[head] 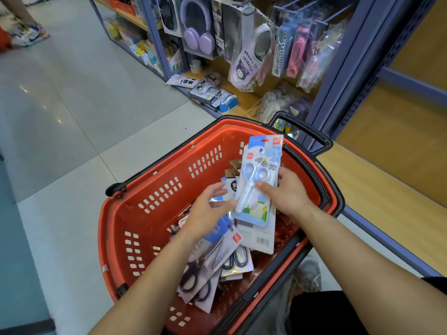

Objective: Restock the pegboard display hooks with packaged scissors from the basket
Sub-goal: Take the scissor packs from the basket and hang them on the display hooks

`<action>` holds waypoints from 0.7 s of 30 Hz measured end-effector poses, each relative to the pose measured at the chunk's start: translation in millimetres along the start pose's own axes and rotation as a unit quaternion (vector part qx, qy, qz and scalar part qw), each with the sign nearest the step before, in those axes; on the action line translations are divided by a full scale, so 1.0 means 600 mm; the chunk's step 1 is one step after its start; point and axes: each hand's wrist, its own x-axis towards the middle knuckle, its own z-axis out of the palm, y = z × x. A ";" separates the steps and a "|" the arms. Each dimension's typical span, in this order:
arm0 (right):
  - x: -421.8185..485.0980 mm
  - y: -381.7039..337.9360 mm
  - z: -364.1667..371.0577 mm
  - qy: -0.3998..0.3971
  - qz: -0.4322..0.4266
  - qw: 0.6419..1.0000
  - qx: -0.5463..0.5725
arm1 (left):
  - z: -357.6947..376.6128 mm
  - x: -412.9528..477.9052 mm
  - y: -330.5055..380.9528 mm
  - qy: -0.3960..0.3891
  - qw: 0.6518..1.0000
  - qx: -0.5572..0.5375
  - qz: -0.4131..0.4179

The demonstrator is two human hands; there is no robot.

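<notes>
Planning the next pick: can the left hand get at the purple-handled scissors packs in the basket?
Likely yes: the purple-handled scissors packs lie uncovered on top, directly below the left hand.

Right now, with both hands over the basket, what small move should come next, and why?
Probably lift the blue pack out of the basket and up toward the hooks. The right hand grips it with more packs stacked behind, the left hand is at its lower edge, and it is not yet hung.
</notes>
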 end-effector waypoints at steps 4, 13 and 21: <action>-0.003 -0.027 -0.036 0.033 -0.042 0.998 -0.015 | -0.048 -0.017 -0.044 -0.083 0.957 0.251 -0.122; -0.031 -0.035 -0.061 0.037 -0.069 0.995 0.069 | -0.049 -0.041 -0.064 -0.071 0.910 0.385 -0.133; -0.040 -0.032 -0.086 0.024 -0.053 0.990 0.125 | -0.090 -0.077 0.000 -0.013 0.995 0.085 -0.050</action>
